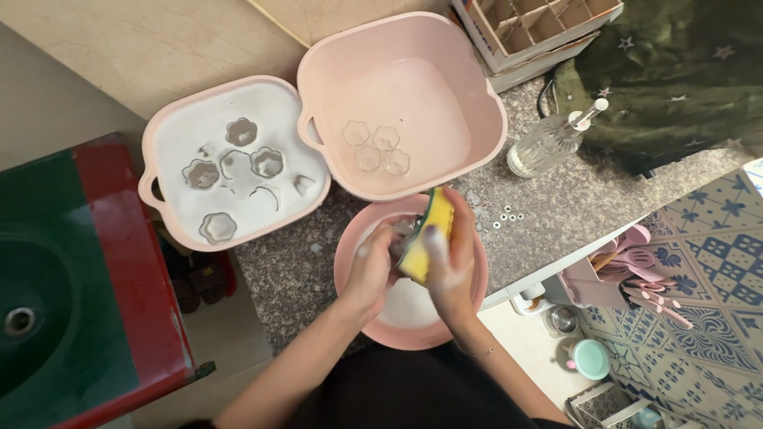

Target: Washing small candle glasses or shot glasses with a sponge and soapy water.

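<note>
— Both forearms come up from the bottom edge, and the hands meet over that round pink bowl (362, 322), which has white suds in it. See what each one holds?

— Her right hand (447, 262) is closed round a yellow sponge with a green back (425, 238), thumb across its face. Soft thing, it gives under the fingers. The left hand (373, 266) is curled tight on something small and clear just beside the sponge — a little glass dish (404, 230), I'd judge, mostly hidden.

— Like the flower-shaped ones further out?

— Same kind, I think. Three clear cups (375, 147) sit just beyond her fingers in the square pink basin (485, 151); five or so more lie in foam in the soapy basin (159, 159) off beyond her left hand.

— Tricky to hold?

— Light, stiff, breakable, and slick with soap. I'd pinch it by the scalloped rim, thumb inside, not by the smooth wall.

— Anything in the way?

— Not much. A glass pump bottle (548, 143) stands well out past her right hand, small white beads (505, 216) are scattered on the speckled counter (556, 206) near her right knuckles, and the basin's wall is close ahead — a dropped cup would strike hard plastic or stone.
</note>
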